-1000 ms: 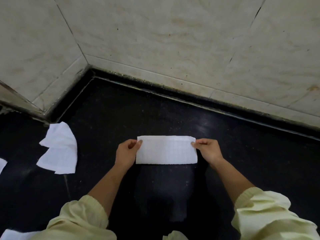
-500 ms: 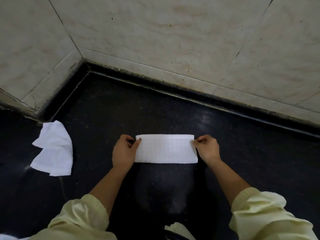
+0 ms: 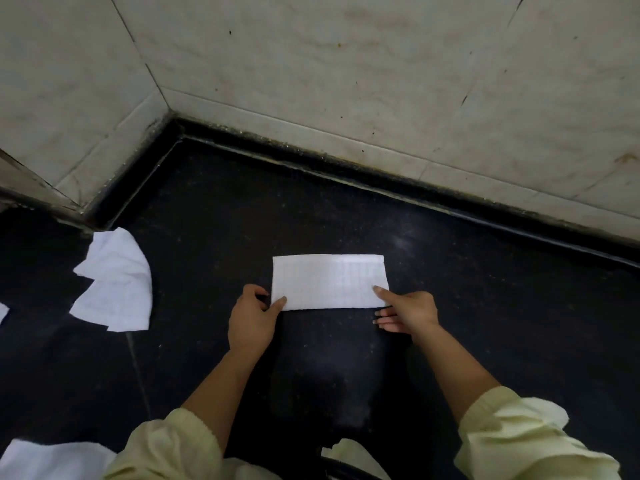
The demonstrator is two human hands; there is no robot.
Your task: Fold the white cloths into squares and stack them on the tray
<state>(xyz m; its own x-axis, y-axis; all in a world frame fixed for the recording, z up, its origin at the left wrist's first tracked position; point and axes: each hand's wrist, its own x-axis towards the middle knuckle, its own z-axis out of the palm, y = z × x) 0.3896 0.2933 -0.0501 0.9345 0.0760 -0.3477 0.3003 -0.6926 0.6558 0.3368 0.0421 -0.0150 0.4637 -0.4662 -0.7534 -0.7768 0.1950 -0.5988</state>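
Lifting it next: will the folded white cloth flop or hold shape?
Probably floppy: the crumpled cloth nearby sags in soft creases. Likely light: the folded cloth lies thin and flat. Might slide on the glossy black surface.

pale yellow sleeves [image 3: 526, 441], elastic cuffs

Under the grip I see a black speckled surface [image 3: 485, 306], glossy, with a faint pale glare [image 3: 401, 242] just beyond the grip and a little to its right. Well beyond the grip, cream marble wall tiles [image 3: 346, 81] rise, flecked with small dark specks, and they meet in a corner [image 3: 166, 112] off to the left. A dark grimy joint [image 3: 346, 168] runs along their base. Left of the grip and nearer to me, a thin seam [image 3: 138, 368] crosses the surface.
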